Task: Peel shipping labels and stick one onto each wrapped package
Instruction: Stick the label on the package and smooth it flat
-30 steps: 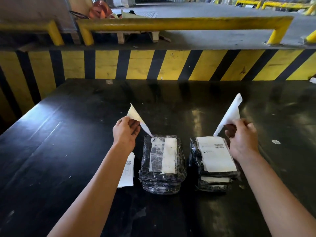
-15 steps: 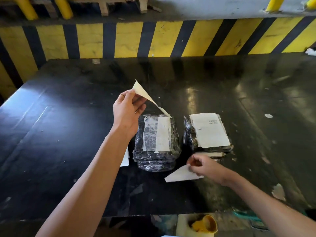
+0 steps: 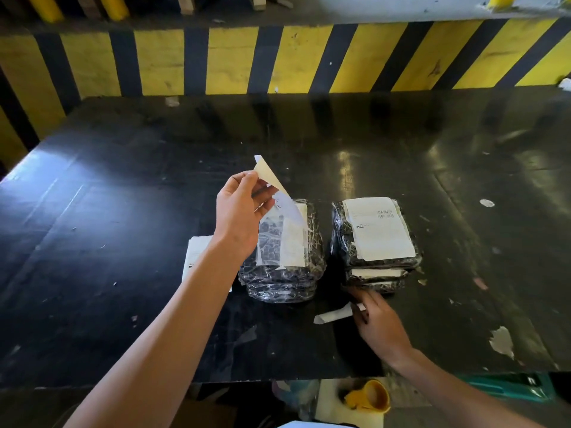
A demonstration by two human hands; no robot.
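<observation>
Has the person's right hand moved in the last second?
Yes. The right hand dropped from beside the labelled package to the table's near edge.

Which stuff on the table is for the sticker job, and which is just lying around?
For the job:
- left hand pinching the peeled label
- right hand on the backing strip
- unlabelled stack of packages
- labelled stack of packages
- spare label sheets

Just lying about:
- yellow tape roll below the table
- paper scraps

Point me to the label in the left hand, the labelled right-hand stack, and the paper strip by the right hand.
Peeled label (image 3: 268,172): head view, its raised upper corner.
Right stack (image 3: 378,231): head view, top package's stuck label.
Paper strip (image 3: 333,315): head view, its middle.
</observation>
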